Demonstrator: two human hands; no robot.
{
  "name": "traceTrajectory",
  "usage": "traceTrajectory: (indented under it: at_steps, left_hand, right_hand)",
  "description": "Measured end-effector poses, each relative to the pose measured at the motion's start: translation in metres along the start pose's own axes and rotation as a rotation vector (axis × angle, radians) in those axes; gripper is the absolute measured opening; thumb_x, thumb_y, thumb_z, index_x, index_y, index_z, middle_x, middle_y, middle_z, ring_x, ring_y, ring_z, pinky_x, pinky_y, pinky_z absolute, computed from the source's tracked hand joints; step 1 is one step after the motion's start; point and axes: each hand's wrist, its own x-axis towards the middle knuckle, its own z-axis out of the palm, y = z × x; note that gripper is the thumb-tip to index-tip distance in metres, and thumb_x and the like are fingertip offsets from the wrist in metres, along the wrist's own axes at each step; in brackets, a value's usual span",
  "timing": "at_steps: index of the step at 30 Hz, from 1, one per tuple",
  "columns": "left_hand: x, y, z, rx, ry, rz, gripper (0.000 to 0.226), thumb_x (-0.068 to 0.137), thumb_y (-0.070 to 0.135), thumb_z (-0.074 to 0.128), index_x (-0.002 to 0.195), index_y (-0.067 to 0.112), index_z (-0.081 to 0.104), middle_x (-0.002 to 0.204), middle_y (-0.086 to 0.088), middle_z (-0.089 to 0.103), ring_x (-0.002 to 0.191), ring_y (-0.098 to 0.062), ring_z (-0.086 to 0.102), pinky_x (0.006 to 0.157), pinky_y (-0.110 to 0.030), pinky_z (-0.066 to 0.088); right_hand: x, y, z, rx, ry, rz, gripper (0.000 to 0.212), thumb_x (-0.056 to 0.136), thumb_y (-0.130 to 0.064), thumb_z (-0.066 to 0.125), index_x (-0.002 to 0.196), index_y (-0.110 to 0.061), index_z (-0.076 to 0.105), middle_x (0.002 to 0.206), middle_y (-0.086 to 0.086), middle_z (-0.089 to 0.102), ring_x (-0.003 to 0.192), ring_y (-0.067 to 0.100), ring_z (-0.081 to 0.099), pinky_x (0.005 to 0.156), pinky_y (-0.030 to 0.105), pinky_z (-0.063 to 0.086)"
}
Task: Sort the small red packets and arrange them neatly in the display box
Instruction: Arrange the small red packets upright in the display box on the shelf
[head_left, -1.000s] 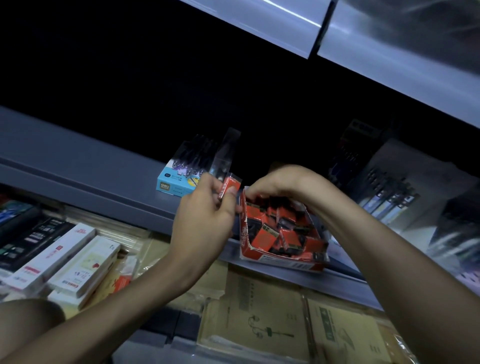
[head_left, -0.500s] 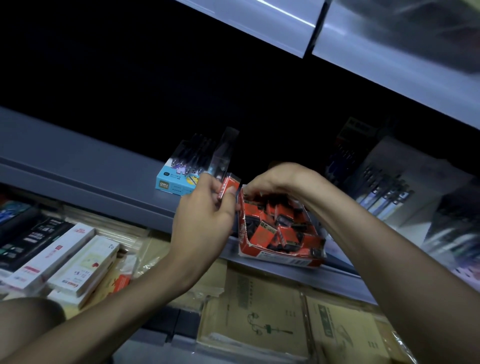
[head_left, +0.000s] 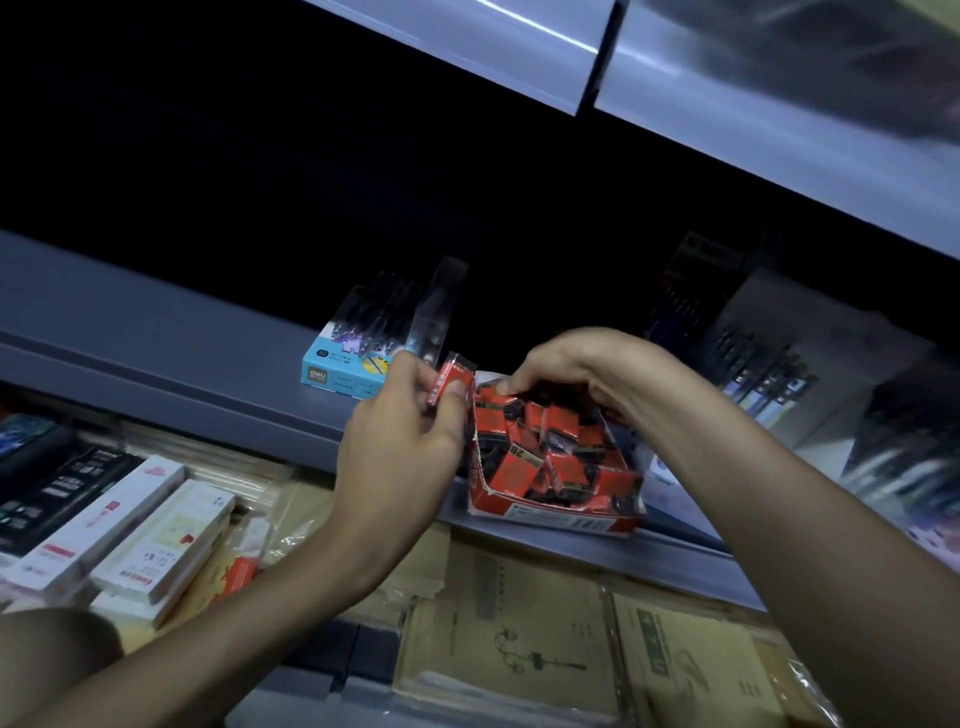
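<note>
Little has shifted over the last second: both hands stay where they were, the right hand only settling a touch deeper at the back of the display box. That red cardboard box sits tilted at the front edge of the grey shelf, its torn front wall low, crammed with small red packets lying jumbled at all angles, some printed "2B". The right hand's fingers curl down onto the packets at the box's far left corner, pinching there. The left hand holds one red packet upright between thumb and fingers, just left of the box. A blue pen box stands behind.
</note>
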Motion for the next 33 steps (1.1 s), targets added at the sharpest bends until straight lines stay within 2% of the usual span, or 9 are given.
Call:
traceTrajectory:
  at_steps: [5, 10, 13, 18, 23, 26, 28, 31, 33]
  left_hand:
    - [0.000, 0.000, -0.001, -0.049, 0.014, -0.010, 0.019, 0.104, 0.038, 0.055, 0.093, 0.023, 0.052, 0.080, 0.005, 0.078, 0.067, -0.010, 0.073, 0.069, -0.050, 0.060]
    - [0.001, -0.002, -0.001, -0.100, 0.023, -0.016, 0.018, 0.105, 0.036, 0.056, 0.092, 0.024, 0.053, 0.082, 0.007, 0.078, 0.071, -0.013, 0.074, 0.074, -0.053, 0.058]
    - [0.001, -0.001, -0.001, -0.107, 0.018, -0.014, 0.017, 0.105, 0.034, 0.057, 0.093, 0.022, 0.054, 0.083, 0.010, 0.079, 0.073, -0.009, 0.074, 0.075, -0.050, 0.059]
    - [0.002, -0.004, -0.001, -0.100, 0.011, -0.009, 0.019, 0.105, 0.037, 0.056, 0.093, 0.023, 0.054, 0.082, 0.011, 0.079, 0.071, -0.011, 0.074, 0.074, -0.052, 0.059]
    - [0.001, -0.005, -0.001, -0.093, 0.002, 0.003, 0.020, 0.105, 0.039, 0.055, 0.092, 0.024, 0.052, 0.081, 0.007, 0.078, 0.069, -0.015, 0.074, 0.072, -0.054, 0.059]
    - [0.002, -0.006, 0.000, -0.121, 0.000, -0.007, 0.020, 0.104, 0.039, 0.056, 0.092, 0.023, 0.053, 0.082, 0.009, 0.079, 0.071, -0.013, 0.074, 0.074, -0.052, 0.059]
    - [0.003, -0.006, 0.000, -0.157, 0.006, -0.013, 0.020, 0.104, 0.035, 0.058, 0.092, 0.020, 0.055, 0.082, 0.011, 0.079, 0.072, -0.009, 0.074, 0.075, -0.045, 0.059]
    - [0.006, -0.005, -0.001, -0.219, 0.006, -0.027, 0.020, 0.103, 0.031, 0.062, 0.091, 0.016, 0.060, 0.079, 0.006, 0.078, 0.068, -0.009, 0.074, 0.066, -0.028, 0.057]
    - [0.009, -0.007, 0.000, -0.242, 0.002, -0.017, 0.017, 0.101, 0.032, 0.067, 0.089, 0.020, 0.065, 0.077, 0.001, 0.076, 0.066, -0.021, 0.071, 0.065, -0.039, 0.060]
  right_hand:
    - [-0.003, 0.003, -0.004, 0.090, 0.020, -0.024, 0.031, 0.098, -0.035, 0.066, 0.098, -0.006, 0.055, 0.082, 0.011, 0.061, 0.070, 0.025, 0.057, 0.057, 0.032, 0.039]
    - [-0.007, -0.001, -0.008, 0.051, 0.064, -0.090, 0.032, 0.099, -0.038, 0.064, 0.082, -0.012, 0.053, 0.081, 0.008, 0.055, 0.071, 0.021, 0.051, 0.067, 0.031, 0.041]
    - [-0.008, -0.004, -0.005, 0.057, 0.006, -0.074, 0.033, 0.101, -0.038, 0.060, 0.079, -0.013, 0.057, 0.082, 0.008, 0.060, 0.073, 0.022, 0.055, 0.069, 0.032, 0.042]
    - [-0.007, -0.001, 0.001, 0.090, -0.022, -0.043, 0.037, 0.102, -0.038, 0.058, 0.075, -0.014, 0.061, 0.076, 0.005, 0.060, 0.066, 0.019, 0.055, 0.055, 0.027, 0.039]
    - [-0.002, 0.004, 0.016, 0.201, 0.143, -0.062, 0.037, 0.087, -0.040, 0.079, 0.078, -0.009, 0.062, 0.083, 0.008, 0.068, 0.063, 0.022, 0.060, 0.054, 0.029, 0.042]
    - [-0.004, 0.008, 0.013, 0.174, 0.223, -0.120, 0.038, 0.083, -0.046, 0.081, 0.077, -0.013, 0.062, 0.075, 0.004, 0.065, 0.060, 0.017, 0.059, 0.051, 0.026, 0.040]
    - [-0.006, 0.010, 0.010, 0.164, 0.219, -0.146, 0.034, 0.083, -0.042, 0.082, 0.079, -0.012, 0.066, 0.077, 0.005, 0.068, 0.064, 0.020, 0.064, 0.056, 0.027, 0.047]
    - [-0.002, 0.014, 0.013, 0.132, 0.271, -0.221, 0.032, 0.074, -0.033, 0.090, 0.095, -0.012, 0.077, 0.093, 0.007, 0.076, 0.083, 0.024, 0.073, 0.082, 0.036, 0.060]
    - [0.001, 0.017, 0.016, 0.152, 0.282, -0.267, 0.027, 0.073, -0.029, 0.092, 0.091, -0.015, 0.078, 0.092, 0.003, 0.076, 0.087, 0.019, 0.071, 0.088, 0.033, 0.057]
